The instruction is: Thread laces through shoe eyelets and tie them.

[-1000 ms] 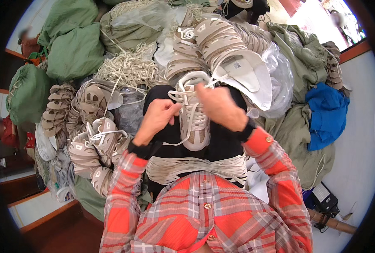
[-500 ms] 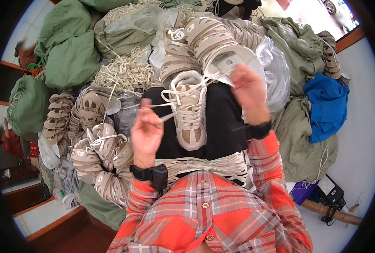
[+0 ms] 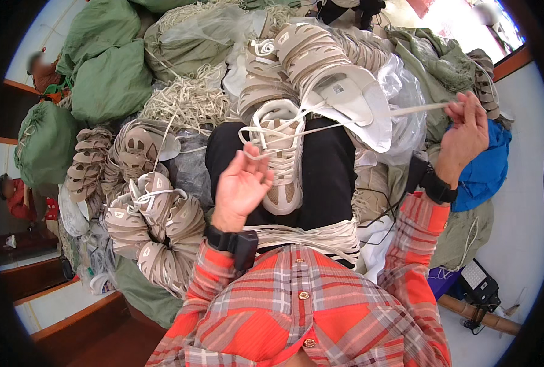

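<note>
Lace (image 3: 422, 109) stretched to your right

Your right hand (image 3: 466, 131) pinches its end. The beige shoe (image 3: 282, 168) lies on your thighs (image 3: 327, 174), toe toward you. Your left hand (image 3: 242, 186) curls loosely beside it; I cannot tell whether it grips anything.

Green sacks (image 3: 113, 79) bulge at left, while blue cloth (image 3: 485, 174), perhaps a garment, lies right.

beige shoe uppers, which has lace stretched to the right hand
The beige mesh shoe upper on the black trousers; its flat white lace alone reaches the right hand.
</note>
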Demonstrator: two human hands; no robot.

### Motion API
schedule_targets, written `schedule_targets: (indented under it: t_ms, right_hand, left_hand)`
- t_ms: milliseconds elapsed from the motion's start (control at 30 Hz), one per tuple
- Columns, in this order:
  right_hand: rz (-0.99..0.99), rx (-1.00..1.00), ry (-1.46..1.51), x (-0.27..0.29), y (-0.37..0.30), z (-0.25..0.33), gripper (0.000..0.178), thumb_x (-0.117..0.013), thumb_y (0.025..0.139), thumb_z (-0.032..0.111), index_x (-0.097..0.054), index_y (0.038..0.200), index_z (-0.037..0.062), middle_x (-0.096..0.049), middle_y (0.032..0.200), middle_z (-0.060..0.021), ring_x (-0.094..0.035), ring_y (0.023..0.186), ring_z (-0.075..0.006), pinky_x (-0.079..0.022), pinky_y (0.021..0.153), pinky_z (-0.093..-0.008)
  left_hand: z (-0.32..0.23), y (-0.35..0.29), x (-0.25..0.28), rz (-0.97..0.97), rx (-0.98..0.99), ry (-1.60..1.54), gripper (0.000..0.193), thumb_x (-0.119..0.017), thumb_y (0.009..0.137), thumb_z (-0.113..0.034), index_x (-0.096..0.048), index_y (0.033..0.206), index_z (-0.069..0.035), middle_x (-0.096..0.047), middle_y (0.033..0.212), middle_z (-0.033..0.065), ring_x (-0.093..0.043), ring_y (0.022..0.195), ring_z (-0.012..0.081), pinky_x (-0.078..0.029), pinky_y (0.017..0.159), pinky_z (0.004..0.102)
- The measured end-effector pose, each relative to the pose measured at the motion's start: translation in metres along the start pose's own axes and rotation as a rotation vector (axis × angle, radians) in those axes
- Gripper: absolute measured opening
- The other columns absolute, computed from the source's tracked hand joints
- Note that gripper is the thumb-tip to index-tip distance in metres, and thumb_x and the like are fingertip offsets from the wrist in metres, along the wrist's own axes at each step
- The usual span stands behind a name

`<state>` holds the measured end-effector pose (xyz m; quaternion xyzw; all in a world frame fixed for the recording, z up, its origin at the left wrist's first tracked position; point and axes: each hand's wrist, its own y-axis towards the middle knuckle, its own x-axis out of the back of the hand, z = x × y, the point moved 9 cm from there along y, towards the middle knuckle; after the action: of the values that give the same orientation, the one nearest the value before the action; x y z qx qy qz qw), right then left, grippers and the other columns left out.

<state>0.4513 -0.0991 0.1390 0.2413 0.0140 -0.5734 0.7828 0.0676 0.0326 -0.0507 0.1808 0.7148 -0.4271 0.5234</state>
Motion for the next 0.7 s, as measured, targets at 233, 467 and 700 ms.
schedule_targets:
  t_ms: [233, 467, 700]
  right_hand:
    - [-0.061, 0.231, -0.502, 0.031, 0.009, 0.015, 0.019, -0.059, 0.093, 0.014, -0.065, 0.099, -0.0025, -0.067, 0.082, -0.0069, -0.063, 0.063, -0.0136, -0.053, 0.058, -0.0231]
    - [-0.052, 0.014, -0.181, 0.096, 0.023, 0.017, 0.025, -0.061, 0.091, 0.011, -0.057, 0.106, -0.0092, -0.064, 0.094, -0.0143, -0.067, 0.08, -0.0228, -0.057, 0.068, -0.0291]
    - [0.217, -0.262, -0.309, 0.078, -0.032, 0.009, 0.021, -0.055, 0.093, 0.011, -0.062, 0.108, -0.0018, -0.061, 0.08, -0.0025, -0.052, 0.058, -0.0059, -0.043, 0.05, -0.0185]
  left_hand:
    - [0.008, -0.004, 0.008, -0.165, -0.038, -0.013, 0.019, -0.054, 0.094, -0.016, -0.058, 0.11, -0.006, -0.066, 0.108, 0.0033, -0.059, 0.096, 0.0166, -0.046, 0.076, 0.0318]
    - [-0.026, -0.012, -0.046, -0.075, -0.507, 1.34, 0.02, -0.056, 0.091, -0.007, -0.056, 0.111, -0.005, -0.063, 0.111, 0.008, -0.063, 0.087, 0.0134, -0.049, 0.065, 0.0248]
    - [0.065, 0.004, -0.106, 0.798, -0.674, 2.23, 0.009, -0.054, 0.081, -0.002, -0.056, 0.089, -0.005, -0.051, 0.084, 0.0127, -0.058, 0.074, 0.0323, -0.049, 0.062, 0.0406]
